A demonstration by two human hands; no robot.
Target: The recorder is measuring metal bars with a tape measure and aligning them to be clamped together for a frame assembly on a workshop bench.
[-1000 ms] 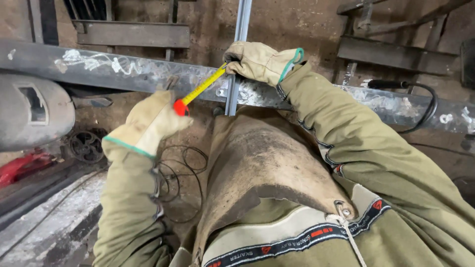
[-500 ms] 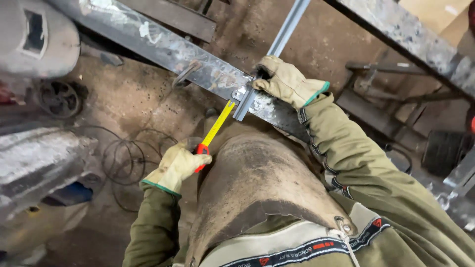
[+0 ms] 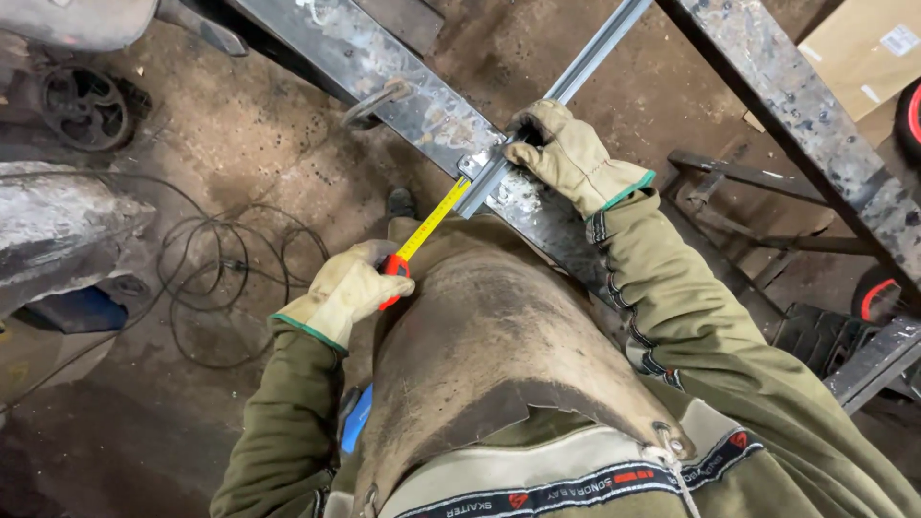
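Note:
My left hand (image 3: pixel 347 288), in a pale work glove, grips a red tape measure (image 3: pixel 393 273) close to my leather apron. Its yellow blade (image 3: pixel 434 219) runs up and right to the end of a slim grey metal channel (image 3: pixel 585 65). My right hand (image 3: pixel 568 153), also gloved, presses that channel down where it crosses a wide, paint-spattered steel beam (image 3: pixel 384 67). The channel continues away toward the top of the view.
Loose black cables (image 3: pixel 216 278) coil on the dirt floor at left, near a black wheel (image 3: pixel 82 105) and a grey metal body (image 3: pixel 58 230). A second steel beam (image 3: pixel 815 125) crosses at right above dark frame parts (image 3: pixel 758 206) and a cardboard box (image 3: pixel 863 53).
The view has tilted down and to the right. My left hand has drawn the tape case back toward my body. My right hand stays on the channel at the beam.

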